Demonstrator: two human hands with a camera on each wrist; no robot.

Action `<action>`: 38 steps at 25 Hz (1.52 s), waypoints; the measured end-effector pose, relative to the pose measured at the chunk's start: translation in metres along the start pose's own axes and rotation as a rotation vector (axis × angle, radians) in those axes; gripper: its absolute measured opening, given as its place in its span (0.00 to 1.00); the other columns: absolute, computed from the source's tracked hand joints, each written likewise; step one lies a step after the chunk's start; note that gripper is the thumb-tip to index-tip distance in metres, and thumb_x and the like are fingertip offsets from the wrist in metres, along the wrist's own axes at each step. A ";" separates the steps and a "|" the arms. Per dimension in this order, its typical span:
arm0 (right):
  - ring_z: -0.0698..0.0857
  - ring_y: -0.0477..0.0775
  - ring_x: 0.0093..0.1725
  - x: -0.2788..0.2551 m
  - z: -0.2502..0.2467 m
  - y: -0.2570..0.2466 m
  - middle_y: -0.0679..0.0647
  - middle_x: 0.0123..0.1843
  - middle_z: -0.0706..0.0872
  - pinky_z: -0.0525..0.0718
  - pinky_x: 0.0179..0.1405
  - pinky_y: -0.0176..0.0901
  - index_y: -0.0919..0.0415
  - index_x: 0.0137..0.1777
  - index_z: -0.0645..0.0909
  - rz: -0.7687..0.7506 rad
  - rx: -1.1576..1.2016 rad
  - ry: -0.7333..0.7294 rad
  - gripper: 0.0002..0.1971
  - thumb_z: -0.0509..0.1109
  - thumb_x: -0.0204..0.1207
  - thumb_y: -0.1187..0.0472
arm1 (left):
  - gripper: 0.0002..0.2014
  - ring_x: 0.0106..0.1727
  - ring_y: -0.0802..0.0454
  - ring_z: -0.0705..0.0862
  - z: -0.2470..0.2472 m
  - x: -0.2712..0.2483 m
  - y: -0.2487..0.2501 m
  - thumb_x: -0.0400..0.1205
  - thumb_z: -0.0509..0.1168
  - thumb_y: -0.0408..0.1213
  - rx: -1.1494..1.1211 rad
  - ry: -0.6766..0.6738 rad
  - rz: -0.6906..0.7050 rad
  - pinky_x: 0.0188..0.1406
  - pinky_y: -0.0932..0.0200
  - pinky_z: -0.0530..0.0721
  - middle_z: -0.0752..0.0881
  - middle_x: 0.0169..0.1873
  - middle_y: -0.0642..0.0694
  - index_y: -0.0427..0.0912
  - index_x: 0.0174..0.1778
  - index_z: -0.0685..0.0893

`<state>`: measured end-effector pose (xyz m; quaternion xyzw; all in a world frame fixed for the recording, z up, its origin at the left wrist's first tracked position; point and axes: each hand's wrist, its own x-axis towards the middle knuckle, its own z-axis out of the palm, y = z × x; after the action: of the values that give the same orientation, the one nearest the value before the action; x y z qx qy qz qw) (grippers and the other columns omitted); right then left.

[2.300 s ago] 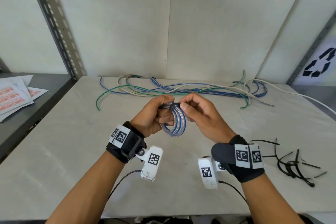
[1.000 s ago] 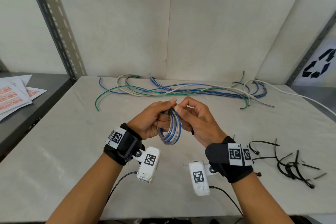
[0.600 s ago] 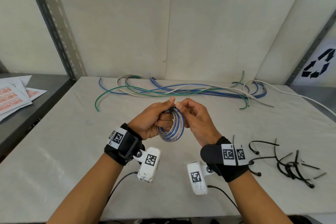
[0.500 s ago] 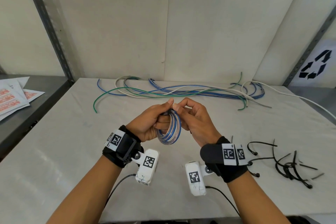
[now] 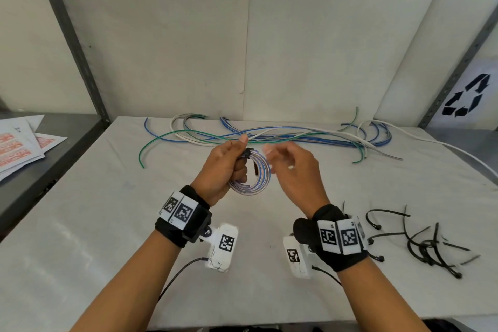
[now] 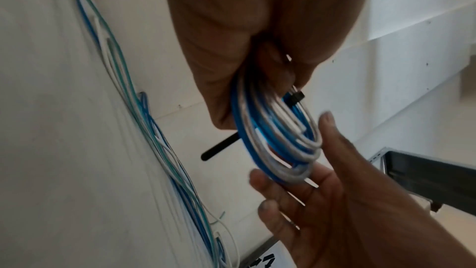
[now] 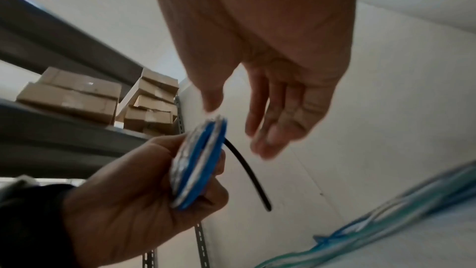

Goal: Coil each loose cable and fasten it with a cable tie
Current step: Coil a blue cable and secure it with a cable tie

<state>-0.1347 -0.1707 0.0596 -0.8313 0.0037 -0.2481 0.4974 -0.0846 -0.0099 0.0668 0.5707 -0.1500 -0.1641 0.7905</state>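
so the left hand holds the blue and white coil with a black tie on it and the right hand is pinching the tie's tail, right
Not quite: the right hand is open and off the black tie, whose tail hangs free, as the right wrist view shows. The left hand does hold the blue and white coil with the tie on it.

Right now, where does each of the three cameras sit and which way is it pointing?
Head: on the person's head, looking forward and down at the table; shows both forearms, the left hand gripping the coiled cable, and the open right hand.
Left wrist: under the left wrist, looking along the palm at the coil and its cable tie; right fingers below.
Right wrist: under the right wrist, looking past open fingers toward shelves with cardboard boxes.
All three share the coil.
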 end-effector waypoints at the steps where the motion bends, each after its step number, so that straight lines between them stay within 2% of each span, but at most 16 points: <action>1: 0.90 0.44 0.44 -0.001 0.000 0.000 0.46 0.43 0.92 0.85 0.46 0.39 0.54 0.49 0.88 0.038 0.049 -0.096 0.15 0.71 0.80 0.42 | 0.20 0.23 0.56 0.53 0.001 0.001 -0.001 0.90 0.59 0.45 0.004 0.022 0.026 0.24 0.60 0.58 0.56 0.24 0.53 0.48 0.32 0.64; 3: 0.92 0.49 0.43 -0.006 0.001 -0.001 0.52 0.43 0.94 0.89 0.44 0.43 0.59 0.51 0.90 0.114 0.203 -0.257 0.12 0.74 0.80 0.50 | 0.19 0.22 0.56 0.56 0.002 0.003 -0.004 0.90 0.60 0.45 0.034 0.050 0.054 0.22 0.63 0.62 0.59 0.24 0.53 0.47 0.33 0.66; 5: 0.93 0.54 0.45 -0.008 0.000 -0.002 0.57 0.44 0.94 0.92 0.45 0.47 0.62 0.53 0.89 0.163 0.325 -0.302 0.08 0.75 0.81 0.58 | 0.18 0.22 0.56 0.58 0.003 0.003 -0.005 0.89 0.61 0.46 0.060 0.065 0.072 0.22 0.64 0.65 0.62 0.23 0.54 0.46 0.34 0.68; 7: 0.93 0.55 0.44 -0.006 -0.004 -0.003 0.59 0.43 0.94 0.92 0.44 0.48 0.63 0.53 0.89 0.174 0.339 -0.260 0.06 0.74 0.81 0.61 | 0.16 0.23 0.56 0.65 0.001 0.003 -0.005 0.87 0.65 0.48 0.088 0.044 0.105 0.26 0.62 0.69 0.69 0.23 0.54 0.44 0.38 0.74; 9: 0.93 0.55 0.43 -0.004 -0.008 -0.004 0.59 0.42 0.94 0.92 0.43 0.47 0.62 0.53 0.89 0.177 0.359 -0.189 0.05 0.74 0.81 0.62 | 0.14 0.31 0.53 0.79 -0.004 0.002 -0.004 0.83 0.71 0.48 0.152 -0.004 0.127 0.34 0.58 0.81 0.82 0.31 0.47 0.40 0.48 0.83; 11: 0.94 0.55 0.44 -0.001 -0.012 -0.002 0.59 0.43 0.94 0.92 0.44 0.49 0.61 0.53 0.89 0.187 0.398 -0.143 0.05 0.73 0.82 0.61 | 0.13 0.42 0.49 0.88 -0.010 0.001 -0.002 0.81 0.71 0.40 0.183 -0.044 0.107 0.45 0.53 0.88 0.90 0.44 0.40 0.35 0.57 0.86; 13: 0.94 0.55 0.44 0.000 -0.015 0.000 0.59 0.43 0.94 0.92 0.44 0.50 0.61 0.52 0.88 0.200 0.425 -0.130 0.05 0.73 0.81 0.62 | 0.11 0.44 0.47 0.91 -0.015 -0.001 0.000 0.82 0.70 0.31 0.172 -0.037 0.103 0.47 0.50 0.90 0.92 0.46 0.37 0.32 0.58 0.87; 19: 0.94 0.56 0.44 0.002 -0.005 0.004 0.57 0.42 0.94 0.93 0.44 0.49 0.57 0.49 0.89 0.132 0.332 -0.084 0.02 0.74 0.81 0.63 | 0.11 0.41 0.45 0.92 -0.016 0.000 -0.001 0.81 0.71 0.27 0.169 0.027 0.144 0.43 0.52 0.90 0.91 0.44 0.30 0.24 0.56 0.86; 23: 0.94 0.55 0.44 0.010 -0.009 0.007 0.59 0.43 0.94 0.92 0.44 0.46 0.63 0.52 0.89 0.223 0.378 -0.238 0.05 0.74 0.81 0.63 | 0.11 0.41 0.48 0.92 -0.025 0.000 -0.003 0.78 0.72 0.30 0.081 0.040 0.059 0.44 0.53 0.91 0.93 0.42 0.36 0.29 0.55 0.88; 26: 0.93 0.53 0.42 0.017 -0.009 0.004 0.57 0.42 0.94 0.91 0.40 0.44 0.62 0.52 0.89 0.210 0.361 -0.232 0.05 0.74 0.81 0.63 | 0.16 0.43 0.49 0.92 -0.027 0.003 -0.002 0.74 0.74 0.34 0.020 0.046 0.037 0.45 0.53 0.91 0.93 0.44 0.37 0.31 0.55 0.89; 28: 0.92 0.52 0.40 0.024 -0.004 0.000 0.58 0.41 0.94 0.90 0.39 0.46 0.64 0.51 0.89 0.199 0.313 -0.191 0.06 0.76 0.80 0.61 | 0.19 0.47 0.48 0.92 -0.028 0.005 -0.001 0.73 0.77 0.35 0.086 0.121 0.060 0.49 0.50 0.91 0.92 0.51 0.36 0.34 0.60 0.87; 31: 0.92 0.52 0.38 0.037 0.018 -0.010 0.57 0.38 0.93 0.91 0.37 0.51 0.61 0.48 0.88 0.106 0.124 -0.095 0.10 0.78 0.77 0.53 | 0.26 0.54 0.50 0.91 -0.034 0.002 0.000 0.74 0.79 0.44 0.279 0.288 0.140 0.51 0.48 0.92 0.90 0.57 0.44 0.42 0.67 0.83; 33: 0.92 0.53 0.40 0.045 0.041 -0.021 0.53 0.39 0.93 0.92 0.42 0.55 0.56 0.48 0.89 -0.011 -0.021 -0.173 0.13 0.74 0.78 0.46 | 0.29 0.57 0.51 0.91 -0.039 -0.004 0.007 0.76 0.75 0.51 0.274 0.213 0.133 0.53 0.48 0.91 0.90 0.59 0.45 0.42 0.70 0.82; 34: 0.92 0.53 0.41 0.047 0.052 -0.028 0.53 0.40 0.92 0.92 0.45 0.57 0.56 0.48 0.89 -0.055 -0.082 -0.267 0.13 0.71 0.81 0.46 | 0.29 0.58 0.50 0.90 -0.042 -0.007 0.011 0.77 0.72 0.52 0.225 0.160 0.098 0.54 0.48 0.91 0.90 0.59 0.44 0.42 0.71 0.81; 36: 0.89 0.53 0.42 0.050 0.073 -0.039 0.54 0.41 0.91 0.90 0.48 0.57 0.60 0.51 0.89 -0.136 -0.184 -0.453 0.13 0.63 0.86 0.56 | 0.24 0.60 0.45 0.90 -0.059 -0.010 0.018 0.79 0.71 0.48 0.139 0.141 0.059 0.55 0.48 0.91 0.91 0.57 0.42 0.40 0.70 0.82; 38: 0.90 0.54 0.43 0.047 0.084 -0.047 0.55 0.44 0.91 0.91 0.49 0.54 0.61 0.53 0.89 -0.184 -0.134 -0.479 0.13 0.62 0.85 0.65 | 0.20 0.59 0.41 0.90 -0.079 -0.013 0.020 0.82 0.70 0.40 0.093 0.179 0.060 0.55 0.48 0.91 0.91 0.56 0.38 0.37 0.68 0.83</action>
<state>-0.0694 -0.0894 0.0856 -0.8942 -0.1734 -0.0876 0.4032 -0.0607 0.0689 0.0616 0.6145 -0.1031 -0.0817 0.7779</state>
